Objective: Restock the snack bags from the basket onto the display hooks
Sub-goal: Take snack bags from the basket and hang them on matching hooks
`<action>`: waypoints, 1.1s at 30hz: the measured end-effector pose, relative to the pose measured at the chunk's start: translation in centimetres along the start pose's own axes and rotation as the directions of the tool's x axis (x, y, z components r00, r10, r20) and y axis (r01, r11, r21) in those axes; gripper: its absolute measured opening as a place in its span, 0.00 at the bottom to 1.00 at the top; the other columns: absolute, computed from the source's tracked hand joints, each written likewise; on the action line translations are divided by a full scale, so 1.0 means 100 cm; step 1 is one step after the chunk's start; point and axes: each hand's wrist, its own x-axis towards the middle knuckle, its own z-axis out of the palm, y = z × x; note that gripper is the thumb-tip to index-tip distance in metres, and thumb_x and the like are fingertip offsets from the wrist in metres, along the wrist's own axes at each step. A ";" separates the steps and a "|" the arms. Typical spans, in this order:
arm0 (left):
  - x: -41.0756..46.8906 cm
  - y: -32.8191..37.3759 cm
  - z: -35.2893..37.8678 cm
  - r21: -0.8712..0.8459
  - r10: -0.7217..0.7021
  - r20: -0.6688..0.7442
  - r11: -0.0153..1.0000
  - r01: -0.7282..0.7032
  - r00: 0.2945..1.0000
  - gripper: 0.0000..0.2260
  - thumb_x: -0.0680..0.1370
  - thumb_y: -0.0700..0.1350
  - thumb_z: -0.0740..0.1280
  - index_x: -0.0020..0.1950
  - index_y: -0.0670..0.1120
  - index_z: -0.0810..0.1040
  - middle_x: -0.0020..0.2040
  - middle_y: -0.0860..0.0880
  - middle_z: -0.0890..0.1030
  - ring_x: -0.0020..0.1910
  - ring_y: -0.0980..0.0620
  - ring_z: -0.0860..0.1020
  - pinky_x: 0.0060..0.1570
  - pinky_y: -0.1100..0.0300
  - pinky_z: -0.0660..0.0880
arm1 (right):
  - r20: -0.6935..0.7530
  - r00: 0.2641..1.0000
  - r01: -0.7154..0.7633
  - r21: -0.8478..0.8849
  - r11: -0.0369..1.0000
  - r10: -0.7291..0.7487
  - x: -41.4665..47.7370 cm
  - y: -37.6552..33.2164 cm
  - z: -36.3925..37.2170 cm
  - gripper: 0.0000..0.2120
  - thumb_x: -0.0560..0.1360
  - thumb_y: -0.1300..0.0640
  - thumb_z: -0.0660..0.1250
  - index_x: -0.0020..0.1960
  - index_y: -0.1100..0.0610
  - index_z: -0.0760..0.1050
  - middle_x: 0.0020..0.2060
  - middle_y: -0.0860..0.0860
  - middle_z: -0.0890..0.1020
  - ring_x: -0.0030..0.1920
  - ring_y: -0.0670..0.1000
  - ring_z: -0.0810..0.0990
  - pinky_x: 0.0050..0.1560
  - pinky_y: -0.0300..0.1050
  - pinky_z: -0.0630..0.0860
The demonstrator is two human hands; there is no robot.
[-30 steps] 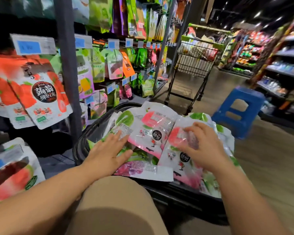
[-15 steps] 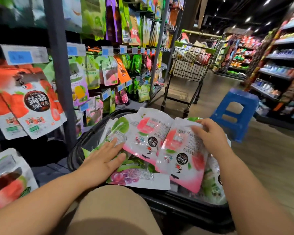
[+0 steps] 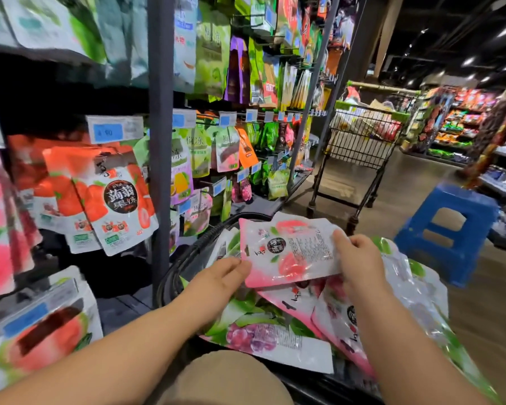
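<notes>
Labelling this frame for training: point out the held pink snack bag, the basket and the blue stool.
pink snack bag (image 3: pixel 289 252), head view, its printed front.
basket (image 3: pixel 214 229), head view, its black ribbed rim.
blue stool (image 3: pixel 462 197), head view, its top surface.

The black basket (image 3: pixel 205 236) — heaped with pink and green snack bags (image 3: pixel 260 337).

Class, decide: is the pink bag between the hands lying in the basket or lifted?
Lifted: the left hand and right hand hold the pink bag by its ends above the pile in the basket.
</notes>
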 end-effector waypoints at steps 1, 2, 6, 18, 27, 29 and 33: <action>0.001 0.000 0.000 -0.025 -0.002 -0.016 1.000 0.001 1.000 0.08 0.81 0.58 0.60 0.48 0.56 0.74 0.45 0.58 0.75 0.46 0.57 0.73 0.39 0.76 0.65 | 0.026 0.999 -0.020 0.038 0.999 0.019 -0.005 0.001 0.006 0.15 0.79 0.48 0.66 0.42 0.60 0.73 0.36 0.54 0.74 0.37 0.53 0.71 0.37 0.47 0.65; 0.002 0.000 0.000 -0.047 -0.011 -0.031 0.999 0.010 0.999 0.11 0.80 0.60 0.61 0.49 0.53 0.76 0.47 0.56 0.78 0.46 0.56 0.75 0.42 0.73 0.67 | 0.052 0.998 -0.033 0.084 0.996 0.029 -0.008 0.004 0.011 0.15 0.78 0.48 0.67 0.41 0.59 0.73 0.36 0.54 0.75 0.37 0.53 0.71 0.38 0.48 0.66; 0.008 -0.002 -0.001 -0.275 -0.075 -0.100 0.960 0.045 0.992 0.14 0.77 0.58 0.68 0.55 0.50 0.81 0.52 0.49 0.85 0.51 0.47 0.82 0.56 0.47 0.78 | 0.145 0.989 -0.018 0.172 0.985 -0.007 -0.021 0.003 0.019 0.12 0.79 0.48 0.66 0.43 0.56 0.74 0.39 0.53 0.79 0.40 0.53 0.76 0.41 0.49 0.71; 0.006 0.014 -0.015 -0.632 -0.201 -0.047 0.765 0.127 0.978 0.05 0.81 0.41 0.64 0.53 0.45 0.79 0.42 0.45 0.86 0.39 0.46 0.82 0.50 0.49 0.78 | 0.545 0.759 0.513 -0.166 0.842 -0.356 -0.058 0.000 -0.001 0.35 0.51 0.25 0.73 0.57 0.22 0.67 0.76 0.40 0.55 0.75 0.43 0.56 0.73 0.53 0.61; -0.004 0.027 -0.024 -0.855 -0.302 0.035 0.485 0.185 0.953 0.03 0.81 0.37 0.63 0.52 0.39 0.76 0.33 0.40 0.83 0.28 0.45 0.83 0.26 0.55 0.81 | 0.296 0.395 0.890 -0.359 0.281 -0.870 -0.037 0.014 0.016 0.26 0.64 0.64 0.80 0.60 0.50 0.83 0.64 0.53 0.80 0.70 0.61 0.69 0.62 0.65 0.70; -0.007 0.027 -0.028 -0.864 -0.303 0.037 0.469 0.183 0.952 0.03 0.81 0.37 0.64 0.52 0.38 0.76 0.32 0.40 0.83 0.27 0.45 0.83 0.25 0.54 0.81 | 0.286 0.284 0.943 -0.258 0.212 -0.915 -0.034 0.016 0.018 0.16 0.74 0.59 0.72 0.61 0.52 0.81 0.61 0.49 0.81 0.69 0.56 0.72 0.63 0.59 0.73; -0.011 0.033 -0.035 -0.878 -0.263 0.017 0.458 0.140 0.965 0.06 0.82 0.40 0.63 0.52 0.38 0.76 0.34 0.39 0.84 0.28 0.45 0.84 0.28 0.52 0.81 | 0.212 0.265 0.956 -0.186 0.227 -0.941 -0.040 0.008 0.018 0.16 0.81 0.49 0.59 0.60 0.52 0.82 0.53 0.45 0.84 0.54 0.50 0.83 0.50 0.44 0.80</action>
